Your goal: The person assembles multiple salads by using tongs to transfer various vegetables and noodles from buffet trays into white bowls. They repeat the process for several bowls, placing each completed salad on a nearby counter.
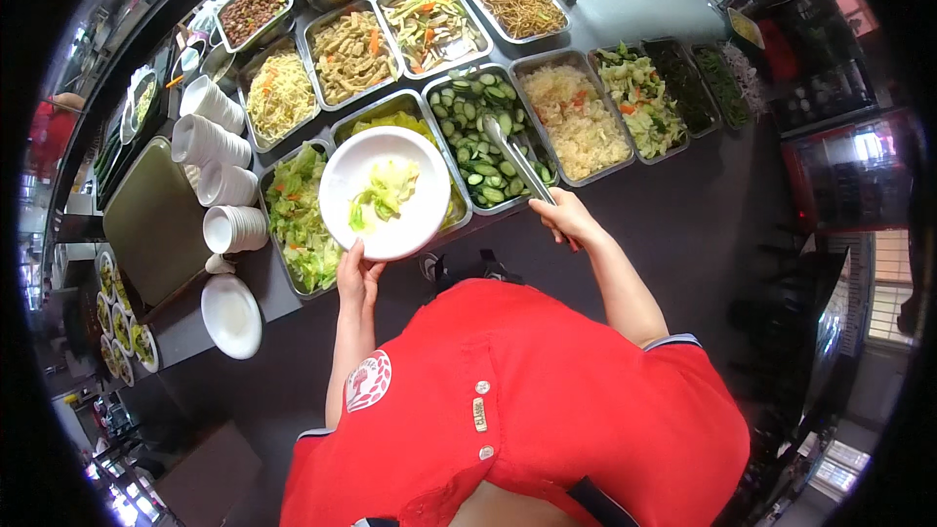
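Right hand (566,219) is closed around the metal tongs (525,168), whose ends reach over the cucumber slices (472,113) in the cucumber tray (536,143); whether they pinch a slice cannot be told. Left hand (359,278) pinches the near rim of a round white plate (339,171), held just left of the cucumber tray and partly hiding a tray of yellow food (392,121) beside it.

As for progress, a small heap of pale green leaves (388,192) sits on the white plate, much like the chopped lettuce (297,207) farther left of the cucumber tray. One portion thus seems to be on; no cucumber shows on the plate, and much of it is bare, so this serving looks barely begun. Well left of the cucumber tray, several other plates (153,351) carry green food and look further along.

To the right of the cucumber tray, the pale shredded food (574,117) fills its own tray on the same surface (187,340). Stacked white bowls (209,134) stand well to its left, with an oval white dish (231,317) nearer the person.
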The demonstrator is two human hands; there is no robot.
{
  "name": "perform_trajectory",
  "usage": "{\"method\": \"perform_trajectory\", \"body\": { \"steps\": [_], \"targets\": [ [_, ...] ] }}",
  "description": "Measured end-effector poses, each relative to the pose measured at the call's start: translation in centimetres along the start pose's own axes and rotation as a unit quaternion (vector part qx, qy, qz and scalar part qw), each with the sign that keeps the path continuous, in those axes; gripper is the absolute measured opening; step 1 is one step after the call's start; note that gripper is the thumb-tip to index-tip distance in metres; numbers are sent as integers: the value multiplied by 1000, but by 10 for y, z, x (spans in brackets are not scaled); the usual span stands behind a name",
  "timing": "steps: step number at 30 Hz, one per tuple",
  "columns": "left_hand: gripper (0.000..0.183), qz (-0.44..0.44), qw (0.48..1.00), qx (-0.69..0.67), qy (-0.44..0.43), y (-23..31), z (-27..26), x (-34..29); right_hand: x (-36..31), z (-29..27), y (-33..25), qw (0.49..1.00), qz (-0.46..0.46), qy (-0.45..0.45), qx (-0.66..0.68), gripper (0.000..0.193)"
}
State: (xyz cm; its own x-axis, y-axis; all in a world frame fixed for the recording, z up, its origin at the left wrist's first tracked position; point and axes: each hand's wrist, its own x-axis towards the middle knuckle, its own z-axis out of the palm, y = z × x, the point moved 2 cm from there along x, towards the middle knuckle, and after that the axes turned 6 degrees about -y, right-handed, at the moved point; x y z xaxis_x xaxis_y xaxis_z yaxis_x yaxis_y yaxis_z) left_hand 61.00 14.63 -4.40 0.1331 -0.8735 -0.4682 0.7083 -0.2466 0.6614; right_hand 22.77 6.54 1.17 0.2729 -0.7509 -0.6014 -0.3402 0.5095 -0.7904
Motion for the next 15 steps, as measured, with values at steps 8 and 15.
{"method": "perform_trajectory", "body": {
  "steps": [8, 15],
  "targets": [
    [31, -38, 997, 62, -21, -10, 13, 34, -43, 34, -74, 994, 26, -109, -5, 27],
    [31, -49, 997, -10, -53, 1, 12, 38, -38, 65, -127, 984, 22, -71, -163, 40]
  ]
}}
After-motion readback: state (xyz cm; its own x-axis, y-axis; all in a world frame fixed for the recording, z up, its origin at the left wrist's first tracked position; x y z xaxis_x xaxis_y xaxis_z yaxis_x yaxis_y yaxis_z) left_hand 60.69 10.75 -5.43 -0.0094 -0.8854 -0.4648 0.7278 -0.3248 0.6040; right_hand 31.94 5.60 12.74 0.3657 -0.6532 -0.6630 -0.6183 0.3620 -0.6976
